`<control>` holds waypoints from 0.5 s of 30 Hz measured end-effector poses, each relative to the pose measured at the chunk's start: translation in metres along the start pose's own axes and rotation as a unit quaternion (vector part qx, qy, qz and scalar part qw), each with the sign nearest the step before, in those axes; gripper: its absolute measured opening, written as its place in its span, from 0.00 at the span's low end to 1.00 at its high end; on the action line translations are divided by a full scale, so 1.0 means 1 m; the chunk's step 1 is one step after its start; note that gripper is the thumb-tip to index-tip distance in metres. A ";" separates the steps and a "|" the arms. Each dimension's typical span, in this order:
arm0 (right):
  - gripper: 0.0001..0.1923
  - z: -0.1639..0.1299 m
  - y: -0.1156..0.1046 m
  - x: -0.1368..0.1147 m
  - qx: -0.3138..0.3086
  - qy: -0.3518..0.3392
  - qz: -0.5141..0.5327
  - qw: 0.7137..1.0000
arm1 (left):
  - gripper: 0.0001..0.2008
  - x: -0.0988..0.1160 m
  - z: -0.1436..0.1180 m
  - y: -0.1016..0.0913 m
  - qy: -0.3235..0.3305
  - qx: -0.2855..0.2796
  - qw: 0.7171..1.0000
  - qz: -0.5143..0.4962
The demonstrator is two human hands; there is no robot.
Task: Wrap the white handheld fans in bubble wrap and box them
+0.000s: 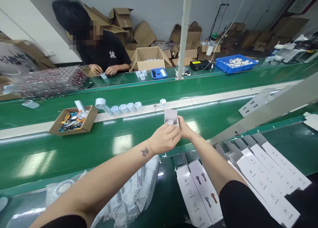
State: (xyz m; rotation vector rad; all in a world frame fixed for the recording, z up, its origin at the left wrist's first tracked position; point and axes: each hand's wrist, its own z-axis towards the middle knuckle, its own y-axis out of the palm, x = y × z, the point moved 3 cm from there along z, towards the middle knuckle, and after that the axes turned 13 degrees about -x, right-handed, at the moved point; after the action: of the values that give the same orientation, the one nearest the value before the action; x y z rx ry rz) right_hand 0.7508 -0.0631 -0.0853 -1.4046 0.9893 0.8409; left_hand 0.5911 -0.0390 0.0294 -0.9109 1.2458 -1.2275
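Over the far side of my work surface I hold a small white box (171,114) with its flap standing up. My right hand (185,128) grips the box's right side, its fingers partly hidden behind it. My left hand (167,138) is closed at the box's opening, fingers bent over a whitish piece that I cannot make out. Below my hands lie flat white printed cartons (196,191) with pictures of handheld devices. More white cartons (263,175) overlap in a row to the right. Crumpled clear plastic bags (134,188) lie beneath my left forearm.
Across the green conveyor belt (139,128) stand several white round parts (123,108) and a single one (163,103). An open carton of tools (74,120) sits left. Opposite, a person (104,52) handles a white part. A slanted metal post (263,112) crosses at right.
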 end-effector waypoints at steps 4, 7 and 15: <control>0.62 -0.016 -0.016 -0.019 -0.014 0.075 -0.030 0.997 | 0.14 0.036 -0.047 0.030 -0.187 -0.156 0.961 -0.131; 0.50 -0.055 -0.007 -0.044 -0.098 0.232 -0.148 0.956 | 0.14 0.072 -0.094 0.068 -0.357 -0.401 0.813 -0.227; 0.35 -0.147 0.135 -0.058 -0.208 0.364 -0.404 0.813 | 0.37 0.130 -0.156 0.097 -0.431 -0.371 0.802 -0.183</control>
State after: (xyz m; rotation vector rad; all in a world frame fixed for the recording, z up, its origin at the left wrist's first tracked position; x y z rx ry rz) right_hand 0.5962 -0.2014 -0.0733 -2.3719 0.6173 -0.1861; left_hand 0.4421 -0.1314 -0.1113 -2.0787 0.7649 -0.3883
